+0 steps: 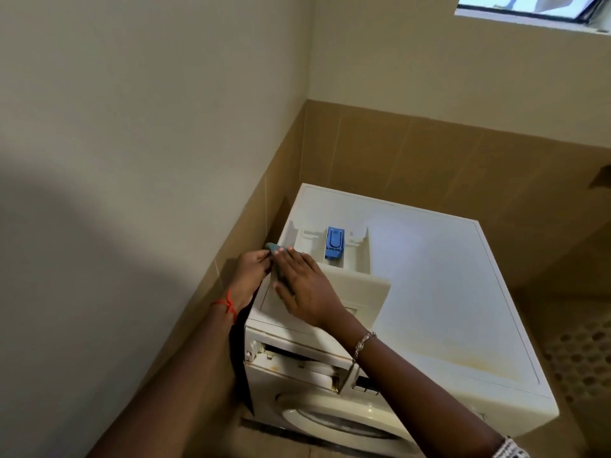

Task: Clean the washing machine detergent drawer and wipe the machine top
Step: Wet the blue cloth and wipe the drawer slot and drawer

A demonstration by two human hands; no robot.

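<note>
The white detergent drawer (350,259) lies pulled out on the washing machine top (446,292), with a blue insert (334,242) standing in its middle. A small teal cloth or sponge (273,247) shows at the drawer's left edge. My left hand (253,272) pinches that teal piece from the left. Over the drawer's left part lies my right hand (305,289), fingers straight and pressing on the teal piece. The empty drawer slot (297,361) gapes at the machine's front top left.
The machine stands in a corner, close to the tan-tiled left wall (231,259) and back wall. Yellowish stains (469,361) mark the machine top near its front right. The round door (344,421) is below. A patterned floor (582,358) lies to the right.
</note>
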